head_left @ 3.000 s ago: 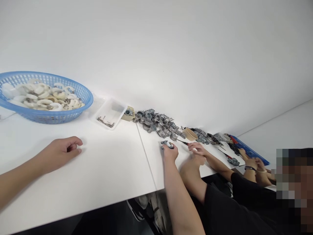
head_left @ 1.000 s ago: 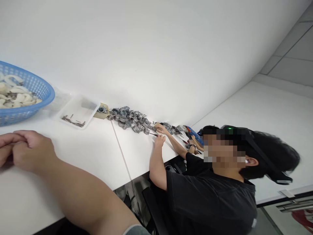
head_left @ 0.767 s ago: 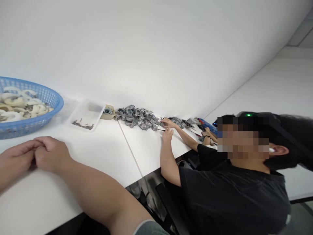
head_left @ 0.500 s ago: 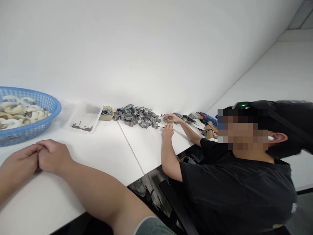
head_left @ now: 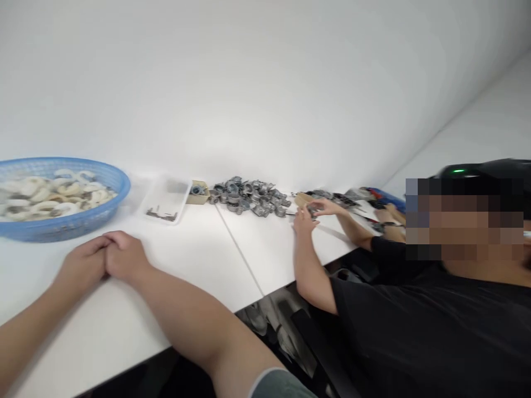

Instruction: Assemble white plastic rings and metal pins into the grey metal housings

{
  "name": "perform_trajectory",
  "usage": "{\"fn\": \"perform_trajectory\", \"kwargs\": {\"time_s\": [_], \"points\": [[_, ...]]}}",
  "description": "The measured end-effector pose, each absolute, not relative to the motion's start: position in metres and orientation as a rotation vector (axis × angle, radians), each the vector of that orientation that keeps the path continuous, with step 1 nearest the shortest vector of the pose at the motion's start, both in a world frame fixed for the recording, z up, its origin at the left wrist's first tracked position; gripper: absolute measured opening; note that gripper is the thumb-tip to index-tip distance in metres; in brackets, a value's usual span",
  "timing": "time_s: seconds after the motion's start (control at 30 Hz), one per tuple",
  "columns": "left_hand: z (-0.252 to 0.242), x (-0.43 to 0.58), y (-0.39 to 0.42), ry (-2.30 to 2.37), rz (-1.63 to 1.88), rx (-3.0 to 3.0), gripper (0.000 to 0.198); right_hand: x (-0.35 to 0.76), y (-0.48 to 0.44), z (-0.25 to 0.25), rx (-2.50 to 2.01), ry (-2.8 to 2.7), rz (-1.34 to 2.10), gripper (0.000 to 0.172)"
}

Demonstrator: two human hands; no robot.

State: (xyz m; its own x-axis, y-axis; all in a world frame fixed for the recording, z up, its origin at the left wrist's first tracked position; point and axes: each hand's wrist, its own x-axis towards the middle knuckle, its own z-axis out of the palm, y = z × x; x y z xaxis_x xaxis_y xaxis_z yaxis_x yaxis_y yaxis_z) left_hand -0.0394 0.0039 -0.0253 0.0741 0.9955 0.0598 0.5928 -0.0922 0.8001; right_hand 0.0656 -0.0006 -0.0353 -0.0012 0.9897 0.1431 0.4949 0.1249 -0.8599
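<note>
My left hand (head_left: 84, 261) and my right hand (head_left: 126, 257) rest together on the white table (head_left: 194, 282). Their fingers are closed against each other, and the inner fingers are hidden. No object shows in either hand. Just behind them stands a blue plastic basket (head_left: 97, 217) heaped with cream-white curved pieces (head_left: 45, 190). Further right is a white translucent tray (head_left: 168, 193) with several thin dark metal pins (head_left: 160, 214) at its near end.
Beside the tray sits a small tan box (head_left: 201, 193) holding metal parts. Grey metal fittings (head_left: 249, 196) lie piled along the wall. At right, a co-worker in a black shirt (head_left: 398, 326) handles a small grey part. A seam (head_left: 238, 246) crosses the table.
The view has swung left, so everything appears further right. My hands stay clasped. The co-worker's hands have come closer together around a grey part.
</note>
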Motion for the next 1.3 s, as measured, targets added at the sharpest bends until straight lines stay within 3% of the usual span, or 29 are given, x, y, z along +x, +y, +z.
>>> {"fn": "perform_trajectory", "kwargs": {"time_s": [0.17, 0.53, 1.3], "points": [[-0.018, -0.028, 0.009, 1.28, 1.067, 1.476, 0.015, 0.069, 0.01, -0.024, -1.35, -1.575, 0.755, 0.034], [-0.018, -0.011, 0.042, 1.386, 1.125, 1.683, 0.021, 0.083, 0.038, -0.021, -1.242, -1.466, 0.801, 0.031], [-0.016, -0.011, 0.059, 1.217, 1.08, 1.751, 0.021, 0.09, 0.054, -0.013, -1.37, -1.401, 0.855, 0.051]]}}
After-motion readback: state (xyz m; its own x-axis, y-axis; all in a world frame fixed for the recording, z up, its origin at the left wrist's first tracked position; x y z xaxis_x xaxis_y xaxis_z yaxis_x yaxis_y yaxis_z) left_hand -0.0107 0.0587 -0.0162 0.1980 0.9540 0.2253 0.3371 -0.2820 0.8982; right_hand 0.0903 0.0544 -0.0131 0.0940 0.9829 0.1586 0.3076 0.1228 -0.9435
